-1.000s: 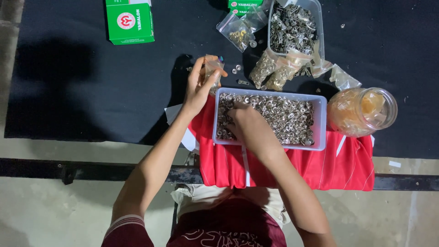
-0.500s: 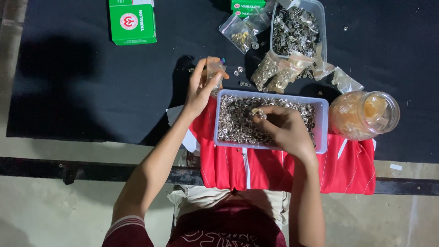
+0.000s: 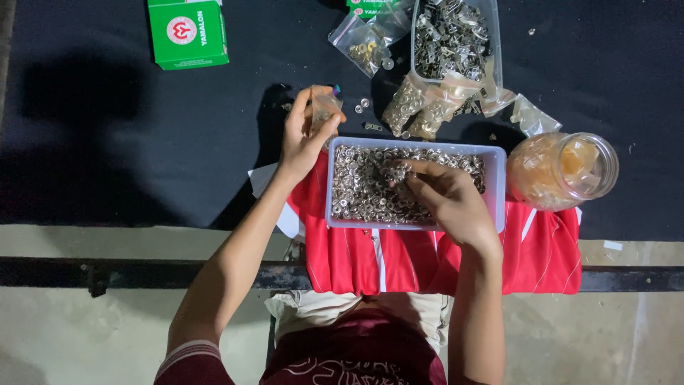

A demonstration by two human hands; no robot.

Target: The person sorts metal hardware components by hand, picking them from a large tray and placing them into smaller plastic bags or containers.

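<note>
A clear plastic tub (image 3: 493,187) full of small silver metal rings stands on a red cloth (image 3: 541,257) at the table's near edge. My right hand (image 3: 445,199) is inside the tub, fingertips pinching a few rings near the middle. My left hand (image 3: 306,132) is raised just left of the tub's far corner and holds a small clear plastic bag (image 3: 324,107) upright between thumb and fingers.
A second tub of metal parts (image 3: 491,43) stands at the back, with several small filled bags (image 3: 420,107) before it. A clear jar (image 3: 566,170) lies right of the near tub. A green box (image 3: 189,32) sits far left on the black tabletop (image 3: 107,128).
My right hand moved from the tub's left side to its middle and closed on rings. The left hand stays raised with the bag.
</note>
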